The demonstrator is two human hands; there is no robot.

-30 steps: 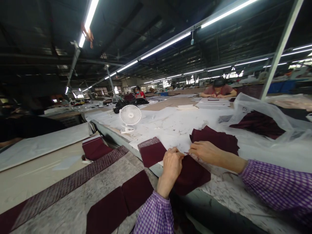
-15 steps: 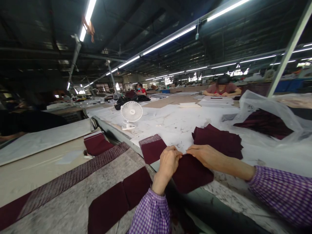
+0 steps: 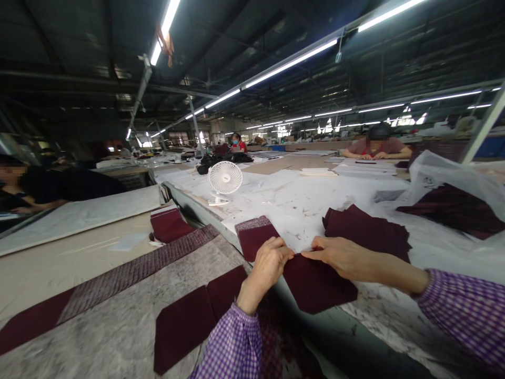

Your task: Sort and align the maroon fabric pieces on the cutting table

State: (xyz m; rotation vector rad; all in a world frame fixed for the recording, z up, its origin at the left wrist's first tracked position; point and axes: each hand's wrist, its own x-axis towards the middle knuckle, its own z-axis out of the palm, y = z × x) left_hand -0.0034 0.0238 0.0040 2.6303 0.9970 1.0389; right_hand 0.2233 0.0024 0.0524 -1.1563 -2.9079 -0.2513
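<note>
1. One wide, white-covered table is filling the middle and right, its near edge bordering a dark gap. Anything sliding off that edge could be dropping into the gap.
2. A clear plastic bag is lying at the far right, loosely enclosing dark maroon cloth. Its thin film is sagging around the contents; a tug on it could be shifting them, and how they are arranged inside is not showing clearly.
3. The ragged maroon stack is resting just beyond the right forearm, its corners fanning out. The forearm is passing close by, so brushing the stack could be skewing its layers.
4. The maroon panel is lying in front of the hands, left of the right sleeve, and its near corner is apparently overhanging the table's edge. That unsupported corner could be dragging the cloth askew or down if the fingertips are easing off.
5. The left hand is mostly closing, its fingertips pinching the panel's far edge. The right hand is curling partly open, its index finger extending onto that same edge; whether its thumb is gripping beneath, I cannot tell. Uneven pressure between them could be puckering the edge.
</note>
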